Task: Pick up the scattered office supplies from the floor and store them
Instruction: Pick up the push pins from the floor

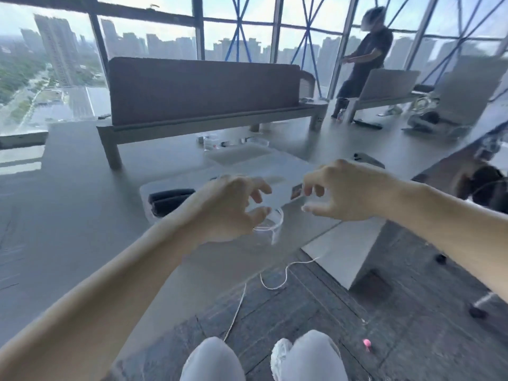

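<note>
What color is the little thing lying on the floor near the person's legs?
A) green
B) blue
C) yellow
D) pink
D: the little thing lying on the dark floor, to the right of the legs, is bright pink.

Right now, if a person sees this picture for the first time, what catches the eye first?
Two bare hands reach over the grey table in the middle: the left hand grips a clear round container, and the right hand hovers beside it with curled fingers. Behind, tall windows show a city skyline, with another person standing at upper right. A small pink thing lies on the dark floor at lower right.
</note>
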